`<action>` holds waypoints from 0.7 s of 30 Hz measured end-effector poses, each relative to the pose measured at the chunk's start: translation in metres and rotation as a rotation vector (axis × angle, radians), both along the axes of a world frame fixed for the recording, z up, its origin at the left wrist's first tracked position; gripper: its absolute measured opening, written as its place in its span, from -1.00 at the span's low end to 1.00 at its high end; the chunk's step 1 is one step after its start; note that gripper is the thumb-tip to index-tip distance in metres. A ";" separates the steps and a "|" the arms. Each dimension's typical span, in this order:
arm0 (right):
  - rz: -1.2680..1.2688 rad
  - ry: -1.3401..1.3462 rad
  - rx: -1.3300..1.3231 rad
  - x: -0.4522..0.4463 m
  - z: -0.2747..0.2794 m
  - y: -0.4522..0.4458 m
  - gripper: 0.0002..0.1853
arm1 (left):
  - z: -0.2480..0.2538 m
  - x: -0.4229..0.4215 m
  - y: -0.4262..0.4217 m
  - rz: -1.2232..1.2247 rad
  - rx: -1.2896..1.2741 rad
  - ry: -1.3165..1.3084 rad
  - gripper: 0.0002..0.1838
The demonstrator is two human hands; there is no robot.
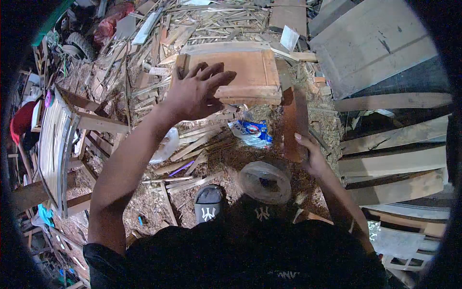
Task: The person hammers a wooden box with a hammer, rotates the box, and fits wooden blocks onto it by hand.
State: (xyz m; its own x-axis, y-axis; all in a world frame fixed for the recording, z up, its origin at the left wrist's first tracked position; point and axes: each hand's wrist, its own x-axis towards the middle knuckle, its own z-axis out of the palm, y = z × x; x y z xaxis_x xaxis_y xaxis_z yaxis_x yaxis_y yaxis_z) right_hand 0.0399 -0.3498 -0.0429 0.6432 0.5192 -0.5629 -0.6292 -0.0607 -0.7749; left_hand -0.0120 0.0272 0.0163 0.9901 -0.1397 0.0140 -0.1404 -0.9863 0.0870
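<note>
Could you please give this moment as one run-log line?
left hand: open over wooden panel; right hand: holding brown board; blue packet: left of brown board

Two bare hands (199, 94), one framed tan wooden panel (245, 72), one reddish-brown wooden board (294, 123), one blue-and-white plastic packet (252, 132), one round translucent plastic tub (282, 182), two dark, white-lettered sandals (208, 212)!

wood scraps (219, 29) litter the floor (149, 200), probably sawdusty
</note>
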 end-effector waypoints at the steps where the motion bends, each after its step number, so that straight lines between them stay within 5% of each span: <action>1: 0.014 0.081 0.078 -0.003 0.003 0.001 -0.40 | 0.001 -0.002 -0.001 0.002 0.001 0.001 -0.13; 7: -0.098 0.358 0.422 -0.027 0.025 0.026 -0.30 | 0.002 -0.014 -0.015 0.207 0.028 0.131 0.05; 9: -0.133 0.415 0.504 -0.029 0.023 0.033 -0.27 | -0.017 -0.015 -0.003 0.117 -0.172 -0.093 0.16; 11: -0.170 0.578 0.634 -0.028 0.025 0.041 -0.23 | -0.020 -0.019 0.001 0.136 -0.192 -0.101 0.18; 15: -0.144 0.500 0.613 -0.031 0.038 0.051 -0.22 | -0.010 -0.034 -0.001 0.221 -0.289 -0.145 0.26; 18: -0.114 0.467 0.622 -0.033 0.034 0.048 -0.22 | -0.022 -0.054 0.008 0.358 -0.249 -0.274 0.23; 21: -0.225 0.574 0.571 -0.035 0.029 0.042 -0.23 | -0.040 -0.080 -0.009 0.612 -0.656 -0.603 0.02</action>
State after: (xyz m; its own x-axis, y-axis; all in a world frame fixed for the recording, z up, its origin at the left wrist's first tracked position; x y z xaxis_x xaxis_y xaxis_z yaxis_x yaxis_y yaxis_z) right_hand 0.0051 -0.3078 -0.0138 0.4595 0.7170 -0.5241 -0.8852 0.4178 -0.2045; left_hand -0.0916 0.0184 -0.0237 0.6942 0.5883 0.4146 0.1637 -0.6900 0.7050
